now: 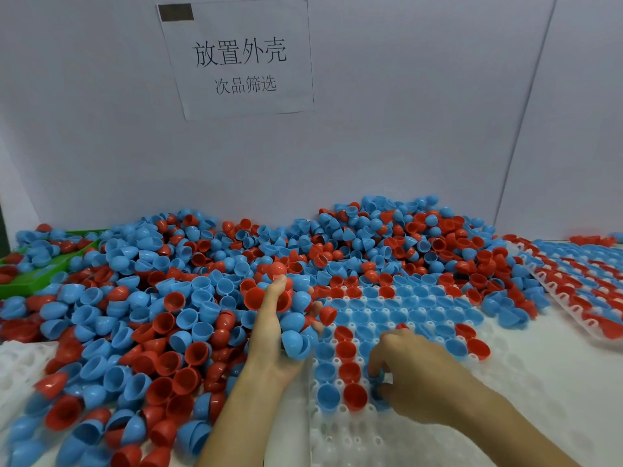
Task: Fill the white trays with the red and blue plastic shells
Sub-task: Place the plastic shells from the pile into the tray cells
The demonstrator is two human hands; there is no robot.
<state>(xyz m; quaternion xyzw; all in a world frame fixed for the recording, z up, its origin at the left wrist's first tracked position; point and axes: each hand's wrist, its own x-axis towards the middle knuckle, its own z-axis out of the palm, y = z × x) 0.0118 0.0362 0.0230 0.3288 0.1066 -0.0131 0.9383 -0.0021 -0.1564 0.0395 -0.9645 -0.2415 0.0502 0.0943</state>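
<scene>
A big heap of red and blue plastic shells covers the table from left to centre. A white tray with round pockets lies in front of me, its far rows and a few near pockets filled with shells. My left hand is palm up beside the tray's left edge, cradling a handful of red and blue shells. My right hand reaches over the tray's near rows, and its fingertips pinch a blue shell into a pocket next to a red shell.
A second white tray, filled with rows of shells, lies at the right. A green bin holding shells stands at the far left. Another white tray pokes out at the left edge. A grey wall with a paper sign closes the back.
</scene>
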